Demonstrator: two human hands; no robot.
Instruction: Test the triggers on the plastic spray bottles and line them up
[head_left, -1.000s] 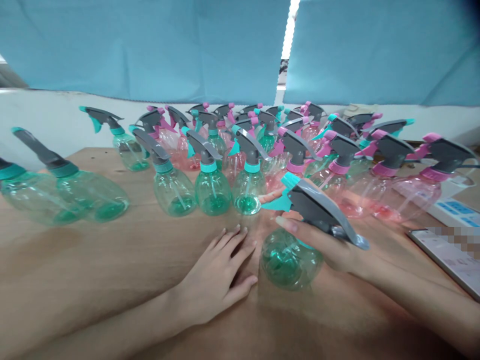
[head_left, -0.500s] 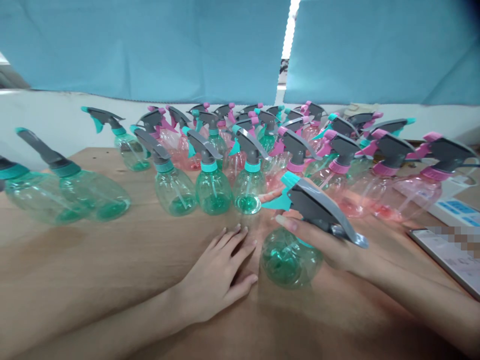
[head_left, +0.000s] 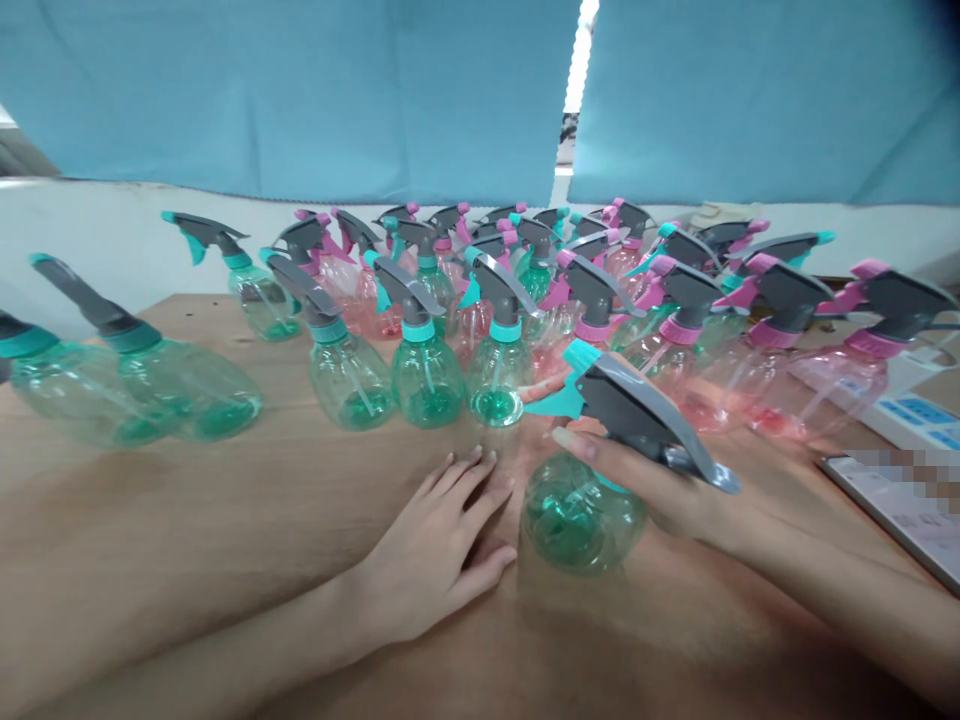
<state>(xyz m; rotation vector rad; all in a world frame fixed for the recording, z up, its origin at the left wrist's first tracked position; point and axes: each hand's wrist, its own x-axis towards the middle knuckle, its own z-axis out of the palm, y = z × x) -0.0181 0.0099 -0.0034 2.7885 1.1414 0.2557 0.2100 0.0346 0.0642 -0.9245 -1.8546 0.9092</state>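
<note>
Gripping green spray bottle (head_left: 574,520), right hand (head_left: 675,500) curled round its neck, left hand (head_left: 435,555) spread just left of it, table (head_left: 600,650) open in front, bottle row (head_left: 427,380) behind, phone (head_left: 900,510) edge right.

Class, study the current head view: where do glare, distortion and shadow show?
Head view: bright glare in the slit between the blue curtains; leftmost green bottles look stretched and tilted, probably lens distortion; small highlights on the spray bottle in the right hand; table darkest towards the bottom right.
</note>
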